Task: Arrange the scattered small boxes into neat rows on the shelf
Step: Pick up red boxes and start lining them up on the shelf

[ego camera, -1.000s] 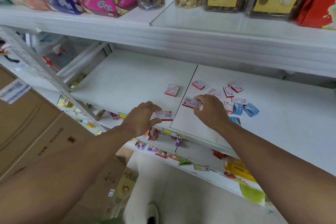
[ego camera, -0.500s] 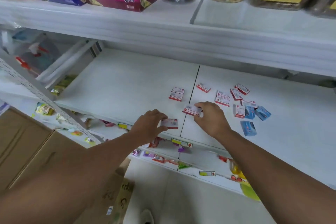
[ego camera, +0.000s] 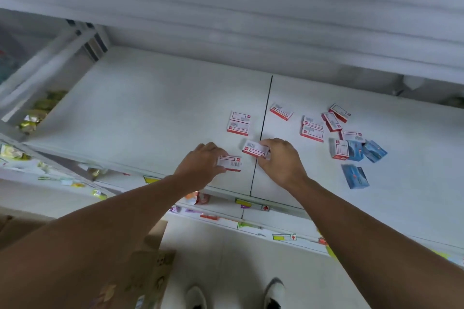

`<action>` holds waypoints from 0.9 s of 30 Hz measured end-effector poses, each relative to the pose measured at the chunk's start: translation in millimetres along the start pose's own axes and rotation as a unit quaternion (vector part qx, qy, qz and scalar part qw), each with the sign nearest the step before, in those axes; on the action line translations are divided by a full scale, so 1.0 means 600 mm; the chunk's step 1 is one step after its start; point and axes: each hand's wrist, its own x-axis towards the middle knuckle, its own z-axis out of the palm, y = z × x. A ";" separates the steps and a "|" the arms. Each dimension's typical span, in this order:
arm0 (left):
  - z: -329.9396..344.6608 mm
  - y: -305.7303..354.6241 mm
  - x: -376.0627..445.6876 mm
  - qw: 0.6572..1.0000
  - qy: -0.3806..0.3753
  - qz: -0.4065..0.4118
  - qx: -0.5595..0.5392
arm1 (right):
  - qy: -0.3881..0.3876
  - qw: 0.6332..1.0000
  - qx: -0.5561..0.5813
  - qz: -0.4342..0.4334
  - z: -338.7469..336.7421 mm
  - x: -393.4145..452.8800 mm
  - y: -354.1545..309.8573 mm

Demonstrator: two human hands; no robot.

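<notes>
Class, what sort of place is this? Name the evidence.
Probably a small shop: white tiered shelving, price tags along the shelf edges, and packaged goods on neighbouring shelves.

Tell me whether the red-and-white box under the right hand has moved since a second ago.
Yes. The red-and-white box in the right hand has slid left, toward the dark seam between the shelf panels; it was lying wholly right of it, now its left end reaches it.

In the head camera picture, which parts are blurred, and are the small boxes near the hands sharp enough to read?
Head view: the upper shelf edge is smeared by motion blur; the box under the left hand shows a barcode, but its print is unreadable; the blue boxes are soft; light is even, without glare; straight shelf lines bend from the wide lens.
</notes>
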 end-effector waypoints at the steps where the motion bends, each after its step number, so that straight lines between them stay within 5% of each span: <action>1: 0.003 -0.002 0.003 1.000 0.008 0.002 0.001 | 0.000 1.000 0.006 0.000 0.006 0.006 0.001; 14: 0.017 -0.033 -0.010 0.996 0.020 -0.069 -0.052 | -0.026 0.999 0.046 -0.001 0.036 0.048 -0.045; 23: 0.035 -0.035 -0.051 0.983 0.104 -0.128 -0.086 | -0.053 0.996 0.070 -0.029 0.039 0.042 -0.043; 27: 0.039 0.005 -0.062 0.922 0.148 -0.209 -0.291 | 0.054 0.979 0.193 0.036 0.029 0.009 -0.046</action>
